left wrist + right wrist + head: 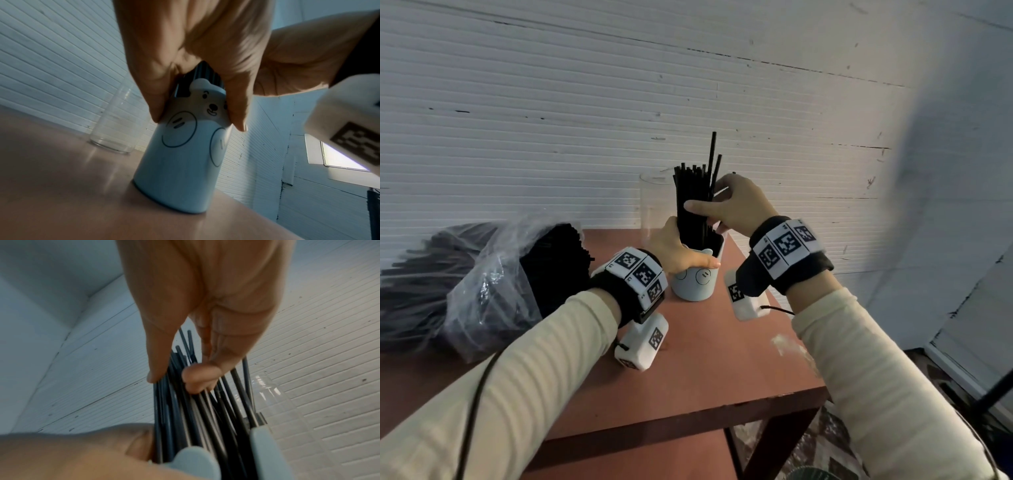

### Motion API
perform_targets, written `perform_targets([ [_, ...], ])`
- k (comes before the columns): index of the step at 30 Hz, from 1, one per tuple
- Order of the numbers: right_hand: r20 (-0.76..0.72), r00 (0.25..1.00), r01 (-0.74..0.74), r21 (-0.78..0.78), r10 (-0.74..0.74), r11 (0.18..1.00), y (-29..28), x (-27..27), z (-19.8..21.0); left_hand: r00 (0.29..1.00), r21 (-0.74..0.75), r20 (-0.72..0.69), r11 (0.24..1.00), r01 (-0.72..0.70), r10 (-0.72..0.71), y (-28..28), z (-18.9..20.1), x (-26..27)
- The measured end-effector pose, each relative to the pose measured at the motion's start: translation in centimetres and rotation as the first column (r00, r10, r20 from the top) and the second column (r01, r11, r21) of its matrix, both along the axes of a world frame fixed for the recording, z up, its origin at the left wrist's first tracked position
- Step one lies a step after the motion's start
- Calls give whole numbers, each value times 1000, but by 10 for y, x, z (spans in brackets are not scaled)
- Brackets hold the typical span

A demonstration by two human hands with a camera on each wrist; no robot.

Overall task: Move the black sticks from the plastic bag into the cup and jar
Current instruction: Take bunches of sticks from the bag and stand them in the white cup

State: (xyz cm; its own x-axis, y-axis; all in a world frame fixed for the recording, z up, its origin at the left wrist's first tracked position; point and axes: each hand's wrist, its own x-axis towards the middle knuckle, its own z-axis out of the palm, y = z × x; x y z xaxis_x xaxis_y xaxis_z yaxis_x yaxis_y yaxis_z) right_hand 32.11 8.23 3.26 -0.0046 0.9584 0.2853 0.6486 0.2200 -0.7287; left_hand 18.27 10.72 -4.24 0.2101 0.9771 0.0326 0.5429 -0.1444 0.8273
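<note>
A pale blue cup (693, 282) (180, 154) with a bear face stands on the reddish table (705, 359). My left hand (681, 251) (197, 65) grips its rim from above. A bundle of black sticks (693, 202) (197, 410) stands upright in the cup. My right hand (732, 205) (185, 369) pinches this bundle between thumb and fingers above the rim. Behind the cup stands an empty clear glass jar (654, 205) (121, 126). A plastic bag (493, 274) full of black sticks lies on the table's left side.
A white ribbed wall (619, 102) rises right behind the table. The table's right edge (784, 308) runs close to the cup, with floor below. Loose sticks (410, 284) spread out from the bag at far left.
</note>
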Motion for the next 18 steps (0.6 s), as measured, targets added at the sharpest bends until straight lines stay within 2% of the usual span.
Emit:
perform_targets([
  [1,-2,1000,20,44,-20,999,-1,0,-1,1000,-1,-3,1000,3,-3,-2,1,0],
  [3,83,993,62,184,-78,981,1,1,-5,1000,-12,-12,1000,7,-7,-4,2,-1],
  [6,198,978,-27,397,-58,917,8,2,-8,1000,-1,-16,1000,18,-18,-3,3,-2],
  [8,298,954,-133,415,3,900,15,1,-8,1000,-2,-21,1000,11,-11,-3,2,-1],
  [10,369,929,-175,377,26,910,21,-1,-8,1000,-12,-22,1000,5,-5,-3,2,1],
  [12,331,943,-162,410,19,897,24,-1,-7,1000,-11,-28,1000,5,-5,-2,2,1],
  [15,231,973,-142,535,17,833,27,1,-1,999,-10,-41,1000,0,0,-1,4,1],
  [18,237,971,-163,535,38,829,35,4,4,1000,0,-29,1000,4,-4,2,2,0],
])
